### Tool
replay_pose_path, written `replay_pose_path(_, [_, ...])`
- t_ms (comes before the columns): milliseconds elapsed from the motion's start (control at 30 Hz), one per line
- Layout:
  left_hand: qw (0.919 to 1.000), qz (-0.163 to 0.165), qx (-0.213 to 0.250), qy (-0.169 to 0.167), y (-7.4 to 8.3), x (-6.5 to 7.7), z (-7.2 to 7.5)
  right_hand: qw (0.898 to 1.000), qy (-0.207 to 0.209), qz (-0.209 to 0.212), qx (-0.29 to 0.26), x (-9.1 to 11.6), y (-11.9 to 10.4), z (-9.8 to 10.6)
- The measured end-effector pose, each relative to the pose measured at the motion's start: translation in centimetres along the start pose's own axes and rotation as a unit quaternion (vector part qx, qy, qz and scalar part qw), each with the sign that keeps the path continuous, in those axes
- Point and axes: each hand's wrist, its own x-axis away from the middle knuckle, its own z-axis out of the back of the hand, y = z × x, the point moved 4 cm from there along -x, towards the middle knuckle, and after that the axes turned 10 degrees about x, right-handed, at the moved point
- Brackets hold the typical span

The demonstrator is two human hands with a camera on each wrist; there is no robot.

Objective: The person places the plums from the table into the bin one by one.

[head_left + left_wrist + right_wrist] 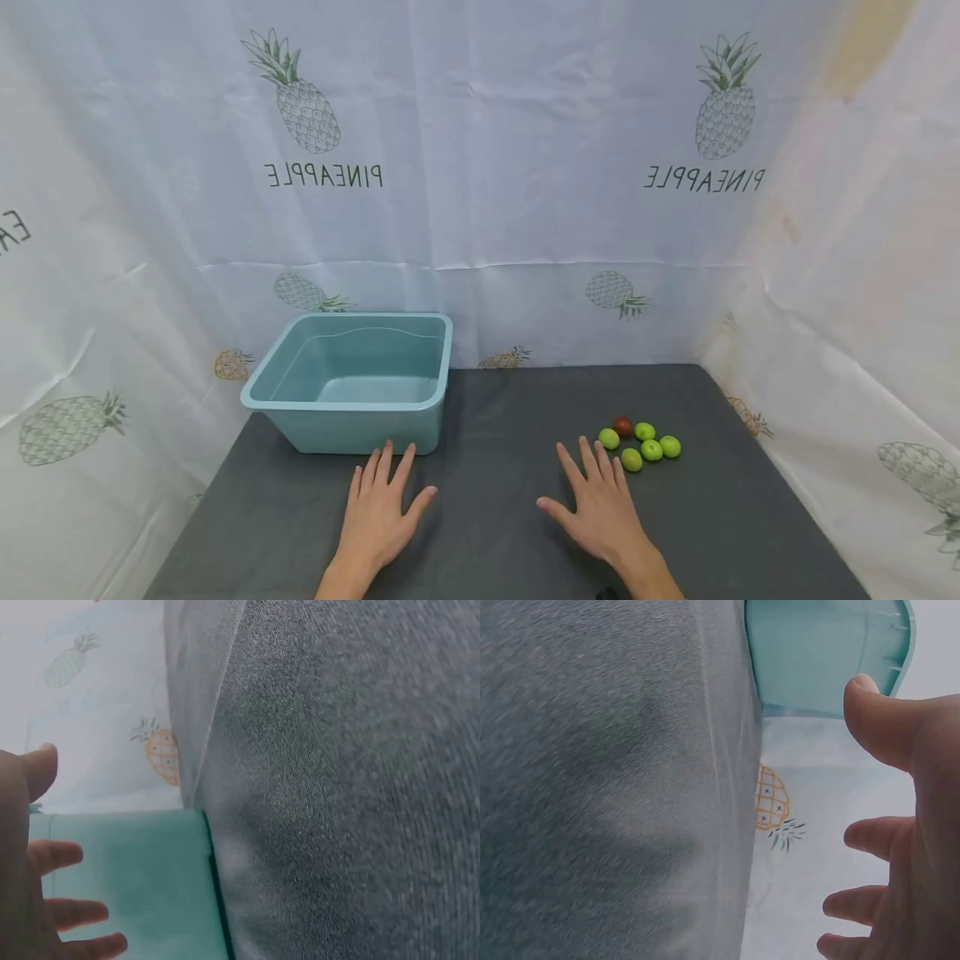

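My left hand point(378, 515) has its fingers spread, fingertips right at the front wall of a teal plastic tub point(352, 429) in the head view. That tub point(127, 881) also shows beyond the fingers in the left wrist view. Farther right, my right hand point(600, 510) is spread too, with nothing in its grasp. Just past its fingertips lies a loose group of small round fruits: several green ones, such as a lime-green fruit point(651, 450), and one dark red fruit point(623, 427). Inside the tub, only its bare floor shows.
A dark grey cloth point(510, 467) covers the table. White curtains point(525, 125) printed with pineapples hang behind it and along both sides. The tub stands at the back left, close to the rear curtain. A small black object point(607, 593) shows by the right wrist.
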Motion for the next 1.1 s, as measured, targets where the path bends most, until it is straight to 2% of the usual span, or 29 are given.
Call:
replay_pose_path(200, [0.9974,-0.038,0.003,0.061,-0.1,0.0,0.9,1.0,-0.001,0.005,-0.02,-0.7,-0.8,0.3])
replay_pose_path(400, [0.9877,-0.067,0.026,0.138,-0.2,0.0,2.4,0.999,0.004,0.012,-0.041,-1.4,-1.5,0.6])
replay_pose_path(567, [0.9753,-0.082,0.05,0.199,-0.7,0.1,3.9,0.997,0.022,0.009,-0.072,-2.5,-2.4,0.7])
replay_pose_path(700, [0.9649,-0.097,0.069,0.234,-1.0,0.2,5.1,0.993,0.039,0.002,-0.11,-3.2,-3.5,1.0])
replay_pose_path(867, [0.9459,-0.141,0.081,0.281,-1.4,0.1,6.9,0.986,0.052,0.002,-0.161,-3.8,-4.5,1.2])
replay_pose_path(967, [0.9354,-0.167,0.082,0.301,-1.5,-0.3,8.1,0.98,0.06,0.006,-0.19,-4.1,-5.0,1.2])
replay_pose_path(1100, [0.9287,-0.177,0.091,0.313,-1.7,-0.8,9.6,0.973,0.068,0.015,-0.22,-4.5,-5.8,1.5])
